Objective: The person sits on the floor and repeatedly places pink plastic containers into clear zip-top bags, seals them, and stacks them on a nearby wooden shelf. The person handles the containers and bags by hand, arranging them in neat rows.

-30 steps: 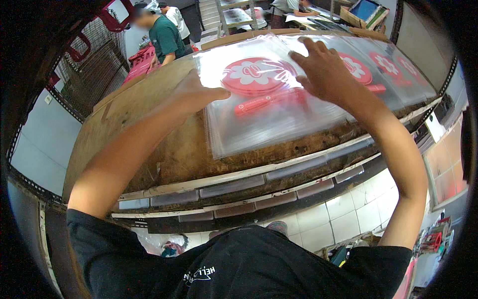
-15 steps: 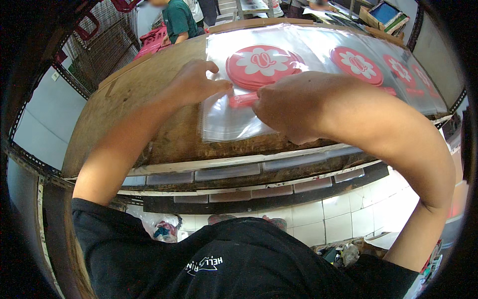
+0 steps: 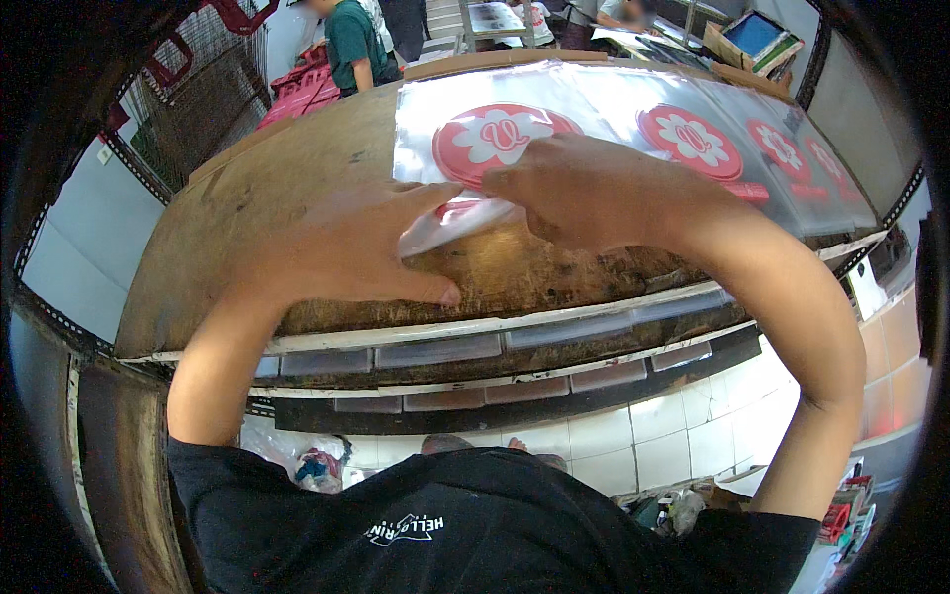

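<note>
A transparent plastic bag (image 3: 421, 139) printed with a red oval and a white flower lies on the worn wooden table, its near part folded upward. My right hand (image 3: 584, 198) is closed at that fold, fingers bent down on the plastic; the fingertips are partly hidden. Just left of it, my left hand (image 3: 346, 243) is open, with thumb and fingers spread apart. Its fingertips touch or nearly touch the folded part, and its thumb points over the bare wood. More printed plastic bags (image 3: 727, 129) overlap in a row to the right.
The wooden table (image 3: 257, 198) has a pale front edge, with shelves (image 3: 435, 351) holding flat pieces below. Beyond its far edge stands a person in a green shirt (image 3: 351, 45) beside red crates (image 3: 302, 94). A framed screen (image 3: 762, 42) rests at the back right.
The near part of the leftmost bag has gone from flat to folded up. My left hand has come nearer and spread its fingers; my right hand has shifted slightly up the bag.
</note>
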The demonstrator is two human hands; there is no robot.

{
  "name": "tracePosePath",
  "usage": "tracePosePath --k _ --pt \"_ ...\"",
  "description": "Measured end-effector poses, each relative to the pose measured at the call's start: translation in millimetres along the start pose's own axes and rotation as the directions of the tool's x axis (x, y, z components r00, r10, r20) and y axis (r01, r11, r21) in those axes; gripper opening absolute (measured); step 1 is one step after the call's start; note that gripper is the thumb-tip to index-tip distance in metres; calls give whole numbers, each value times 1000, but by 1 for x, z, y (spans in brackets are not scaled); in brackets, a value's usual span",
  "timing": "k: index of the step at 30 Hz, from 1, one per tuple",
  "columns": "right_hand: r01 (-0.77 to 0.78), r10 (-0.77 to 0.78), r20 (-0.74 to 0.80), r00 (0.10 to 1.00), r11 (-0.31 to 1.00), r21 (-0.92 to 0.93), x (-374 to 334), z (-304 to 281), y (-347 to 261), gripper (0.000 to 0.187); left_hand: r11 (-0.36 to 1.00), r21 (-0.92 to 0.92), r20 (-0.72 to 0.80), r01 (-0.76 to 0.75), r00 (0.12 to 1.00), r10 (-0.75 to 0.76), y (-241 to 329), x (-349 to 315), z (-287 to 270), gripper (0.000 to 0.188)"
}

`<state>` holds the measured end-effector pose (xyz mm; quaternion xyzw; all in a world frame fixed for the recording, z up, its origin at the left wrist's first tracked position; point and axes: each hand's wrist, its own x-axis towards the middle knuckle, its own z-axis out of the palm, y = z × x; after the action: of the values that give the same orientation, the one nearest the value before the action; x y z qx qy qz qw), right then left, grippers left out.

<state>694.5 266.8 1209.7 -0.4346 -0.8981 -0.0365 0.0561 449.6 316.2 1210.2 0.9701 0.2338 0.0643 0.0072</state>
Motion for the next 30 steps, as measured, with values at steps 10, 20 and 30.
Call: tracePosePath --k 10,20,30 --pt "-357 404 13 915 792 495 -43 -67 29 73 990 10 -442 139 889 -120 -13 -18 15 29" --pt "-337 563 246 789 62 939 -55 -16 23 74 981 19 -450 192 878 -163 38 -79 24 38" --pt "-342 427 130 895 469 814 -43 -17 21 39 986 -140 -577 96 801 -160 59 -111 74 68"
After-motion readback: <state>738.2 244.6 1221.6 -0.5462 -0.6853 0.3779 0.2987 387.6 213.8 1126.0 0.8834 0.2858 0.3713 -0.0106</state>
